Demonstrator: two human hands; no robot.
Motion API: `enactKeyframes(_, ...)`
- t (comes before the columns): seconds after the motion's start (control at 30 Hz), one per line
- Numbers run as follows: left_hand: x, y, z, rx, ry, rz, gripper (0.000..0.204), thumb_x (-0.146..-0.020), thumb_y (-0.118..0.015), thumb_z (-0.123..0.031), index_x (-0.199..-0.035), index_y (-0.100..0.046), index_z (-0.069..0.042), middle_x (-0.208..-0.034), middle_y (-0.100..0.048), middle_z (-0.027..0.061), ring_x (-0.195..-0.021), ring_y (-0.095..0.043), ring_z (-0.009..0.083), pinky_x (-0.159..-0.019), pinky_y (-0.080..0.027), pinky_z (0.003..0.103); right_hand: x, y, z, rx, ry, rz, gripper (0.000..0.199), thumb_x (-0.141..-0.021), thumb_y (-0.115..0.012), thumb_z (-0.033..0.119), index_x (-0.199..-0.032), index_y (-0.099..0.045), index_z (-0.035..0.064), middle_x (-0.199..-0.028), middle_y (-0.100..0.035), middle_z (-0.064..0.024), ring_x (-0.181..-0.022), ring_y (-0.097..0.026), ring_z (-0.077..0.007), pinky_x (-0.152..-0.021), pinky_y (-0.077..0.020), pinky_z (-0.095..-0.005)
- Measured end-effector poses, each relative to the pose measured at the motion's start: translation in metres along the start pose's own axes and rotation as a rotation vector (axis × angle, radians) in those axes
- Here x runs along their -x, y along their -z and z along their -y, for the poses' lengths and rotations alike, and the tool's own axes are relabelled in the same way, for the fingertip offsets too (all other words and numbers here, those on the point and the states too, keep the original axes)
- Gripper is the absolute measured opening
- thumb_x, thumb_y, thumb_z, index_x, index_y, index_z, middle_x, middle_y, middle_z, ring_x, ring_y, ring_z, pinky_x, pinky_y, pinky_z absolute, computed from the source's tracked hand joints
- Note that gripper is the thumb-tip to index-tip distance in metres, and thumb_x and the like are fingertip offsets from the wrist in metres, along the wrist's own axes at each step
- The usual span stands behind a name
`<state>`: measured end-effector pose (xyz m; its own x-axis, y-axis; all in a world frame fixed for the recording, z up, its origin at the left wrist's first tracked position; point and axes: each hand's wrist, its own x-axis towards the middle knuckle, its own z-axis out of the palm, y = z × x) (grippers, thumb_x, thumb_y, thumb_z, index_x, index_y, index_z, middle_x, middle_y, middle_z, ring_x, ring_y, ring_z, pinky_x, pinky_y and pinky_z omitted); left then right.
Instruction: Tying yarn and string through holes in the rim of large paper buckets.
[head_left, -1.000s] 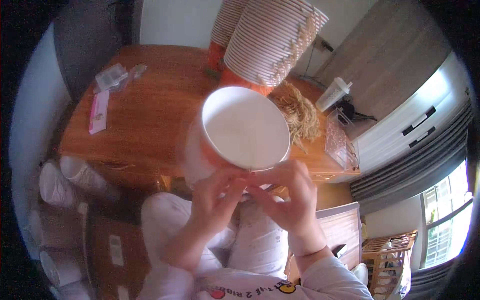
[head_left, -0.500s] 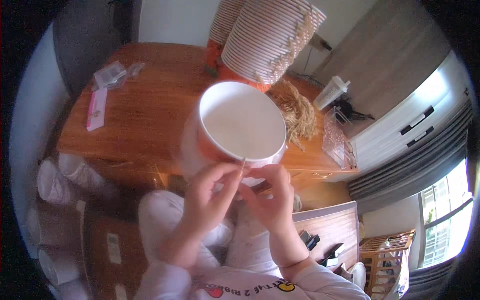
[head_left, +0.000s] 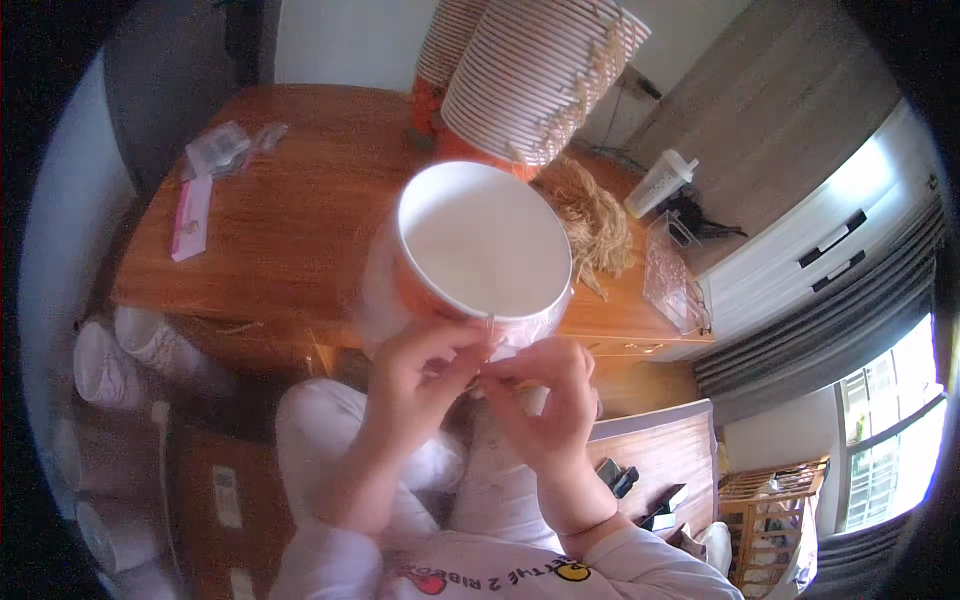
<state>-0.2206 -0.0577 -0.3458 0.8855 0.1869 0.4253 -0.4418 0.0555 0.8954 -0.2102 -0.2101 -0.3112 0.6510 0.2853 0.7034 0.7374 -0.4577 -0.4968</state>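
I hold a large white paper bucket [head_left: 482,240] with an orange outside, its open mouth turned toward me. My left hand [head_left: 428,365] grips the near rim and wall of the bucket. My right hand [head_left: 545,390] pinches a thin wire or string handle end [head_left: 491,325] at the bucket's near rim, fingers closed on it. Both hands meet just below the rim, above my lap in light trousers.
A wooden table [head_left: 290,230] lies ahead with tall stacks of similar buckets [head_left: 540,70], a heap of tan string [head_left: 595,220], a pink packet [head_left: 190,215], clear bags [head_left: 225,145], a white shaker cup [head_left: 660,182] and a clear tray [head_left: 672,275]. More white buckets [head_left: 140,350] lie on the floor at left.
The bucket has risen and come closer to the camera. My hands have drawn together at its near rim, the right one now pinching the thin handle end.
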Motion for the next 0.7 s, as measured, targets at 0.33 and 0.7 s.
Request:
enactKeyframes(0.33, -0.002, -0.001, -0.003, 0.373, 0.258, 0.010, 0.020, -0.093, -0.067, -0.014, -0.108, -0.069, 0.000, -0.098, -0.072, 0.0050, -0.078, -0.063, 0.0063, -0.064, -0.051, 0.020, 0.005, 0.000, -0.009, 0.083, 0.043, -0.081, 0.036, -0.071, -0.079, 0.006, -0.102, -0.061, 0.0092, -0.092, -0.066, -0.0032, -0.079, -0.058, -0.0214, -0.081, -0.0378, -0.0345)
enactKeyframes(0.7, 0.000, 0.003, 0.001, 0.319, 0.236, 0.052, 0.020, -0.093, -0.065, -0.012, -0.110, -0.066, 0.000, -0.094, -0.070, 0.0046, -0.078, -0.064, 0.0071, -0.065, -0.054, 0.020, -0.006, -0.015, -0.007, -0.284, -0.165, -0.126, 0.043, -0.074, -0.076, -0.010, -0.106, -0.049, 0.0031, -0.093, -0.066, -0.0077, -0.086, -0.067, -0.0143, -0.069, -0.0505, -0.0220)
